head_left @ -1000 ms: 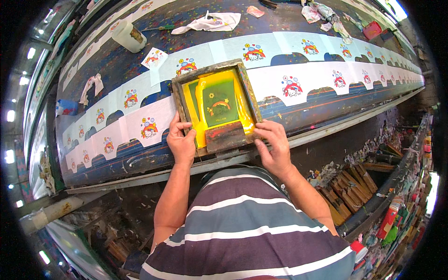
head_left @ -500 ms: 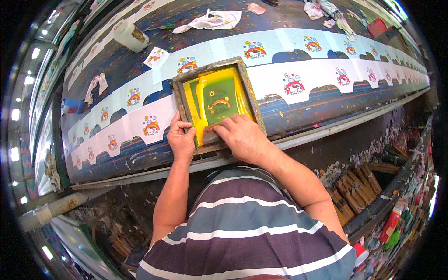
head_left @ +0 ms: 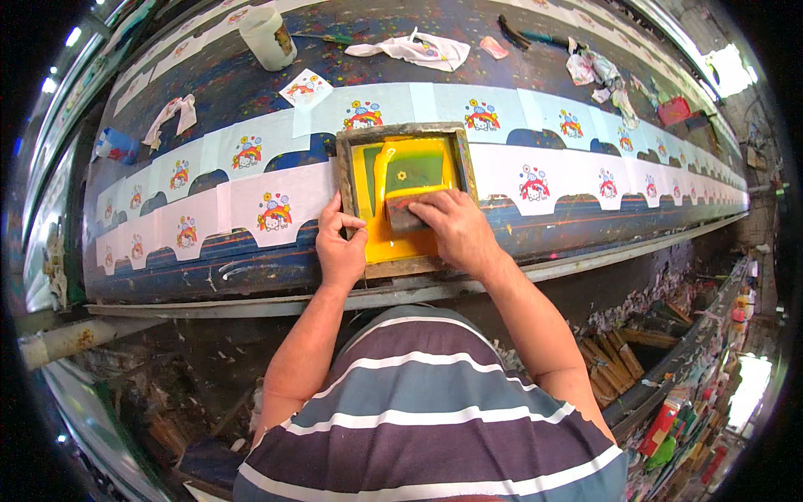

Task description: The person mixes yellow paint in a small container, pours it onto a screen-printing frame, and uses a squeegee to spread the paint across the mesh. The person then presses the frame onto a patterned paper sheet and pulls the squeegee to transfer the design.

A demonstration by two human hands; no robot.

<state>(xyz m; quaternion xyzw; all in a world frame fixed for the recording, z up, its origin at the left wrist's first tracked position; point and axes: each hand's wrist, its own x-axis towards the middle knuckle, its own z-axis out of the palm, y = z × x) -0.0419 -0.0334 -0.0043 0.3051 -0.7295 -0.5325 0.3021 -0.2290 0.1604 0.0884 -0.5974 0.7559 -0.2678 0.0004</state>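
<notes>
A wooden-framed printing screen with yellow ink inside lies on the table in front of me. My left hand grips the frame at its left side, thumb and fingers curled on it. Inside the screen, my right hand is closed on a dark, paint-stained squeegee, which stands across the yellow ink. Printed pale pink and white fabric pieces lie in a row to both sides of the screen, and a pale blue row lies behind it, each piece bearing a rainbow cartoon print.
A long paint-spattered table holds a white bucket, crumpled cloths, tools, a red container and a blue container. A metal rail runs along the front edge; wooden boards lie below.
My right hand has gone from the frame's right side onto the squeegee, which has moved up from the screen's lower part over the design. The view has shifted slightly.
</notes>
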